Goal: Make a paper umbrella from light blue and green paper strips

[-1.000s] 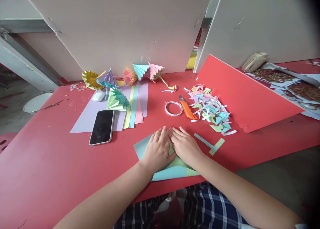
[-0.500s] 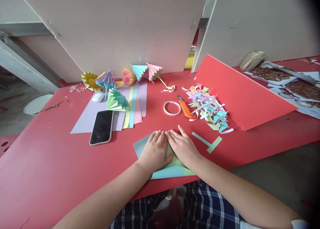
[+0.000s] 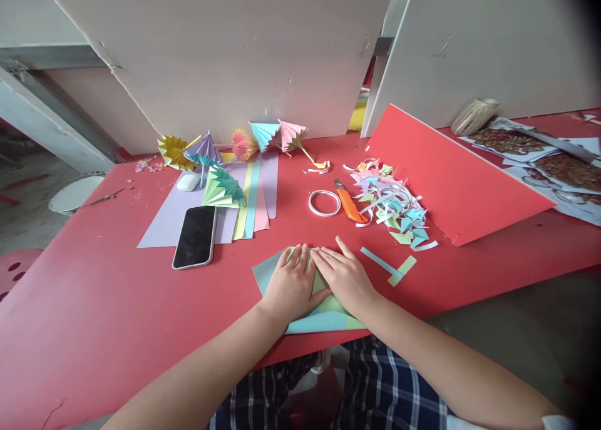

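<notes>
A folded sheet of blue and green paper [image 3: 323,322] lies at the table's front edge, partly covered by my hands. My left hand [image 3: 292,285] presses flat on its left side, fingers stretched forward and thumb pointing right. On the right side my right hand [image 3: 345,280] lies palm down, its fingertips close to those of the left. Both hands are open, resting on the paper rather than gripping it. A blue paper strip [image 3: 381,262] and a green paper strip [image 3: 404,271] lie just right of my right hand.
Beyond my hands are a white ring [image 3: 323,203], an orange utility knife [image 3: 351,206] and a pile of paper scraps [image 3: 392,195]. A phone [image 3: 195,237], coloured sheets [image 3: 159,220] and several paper umbrellas [image 3: 224,189] stand left. A red board [image 3: 451,173] leans at right.
Both hands stay on the paper in nearly the same pose. The whole view has shifted slightly; no object has visibly moved on the table.
</notes>
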Demonstrator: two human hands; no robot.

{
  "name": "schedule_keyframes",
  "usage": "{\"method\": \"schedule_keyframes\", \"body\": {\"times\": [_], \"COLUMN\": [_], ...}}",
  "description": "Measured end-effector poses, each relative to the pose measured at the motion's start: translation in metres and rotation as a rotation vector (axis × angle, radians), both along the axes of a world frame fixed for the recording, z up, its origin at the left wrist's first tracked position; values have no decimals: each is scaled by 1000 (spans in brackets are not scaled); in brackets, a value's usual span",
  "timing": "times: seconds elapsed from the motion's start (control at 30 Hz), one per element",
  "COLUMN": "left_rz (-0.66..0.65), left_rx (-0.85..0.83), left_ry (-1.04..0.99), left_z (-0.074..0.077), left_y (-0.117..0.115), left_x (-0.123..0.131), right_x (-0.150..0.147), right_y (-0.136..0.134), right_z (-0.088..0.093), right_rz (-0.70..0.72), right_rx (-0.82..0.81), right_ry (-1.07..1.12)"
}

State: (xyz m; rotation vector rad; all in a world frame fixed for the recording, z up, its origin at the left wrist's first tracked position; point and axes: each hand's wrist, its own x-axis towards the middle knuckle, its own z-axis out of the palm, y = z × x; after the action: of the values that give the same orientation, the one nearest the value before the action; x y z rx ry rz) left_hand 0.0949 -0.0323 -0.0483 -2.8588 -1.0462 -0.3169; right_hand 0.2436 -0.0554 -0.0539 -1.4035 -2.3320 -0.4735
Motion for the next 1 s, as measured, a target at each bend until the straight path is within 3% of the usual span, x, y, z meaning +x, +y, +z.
{"method": "schedule_keyframes", "body": {"times": [0.13, 0.37, 0.57, 0.83, 1.0], "left_rz": [-2, 3, -3, 37, 39], "left_rx": [17, -6, -6, 37, -8], "left_ry": [23, 12, -8, -59, 29], "left_z": [1, 6, 6, -8, -1], "left_y": [-2, -4, -9, -6, -8], "left_x": [0, 0, -3, -5, -4], "right_x": [0, 3, 3, -3, -6], "right_y": [1, 1, -4, -8, -13], "right_z": [-2, -1, 1, 4, 6], "right_rz": [-80, -70, -65, -90, -101], "right_rx": [-93, -287, -307, -326, -332], "right_ry": [-28, -66, -56, -93, -105]}}
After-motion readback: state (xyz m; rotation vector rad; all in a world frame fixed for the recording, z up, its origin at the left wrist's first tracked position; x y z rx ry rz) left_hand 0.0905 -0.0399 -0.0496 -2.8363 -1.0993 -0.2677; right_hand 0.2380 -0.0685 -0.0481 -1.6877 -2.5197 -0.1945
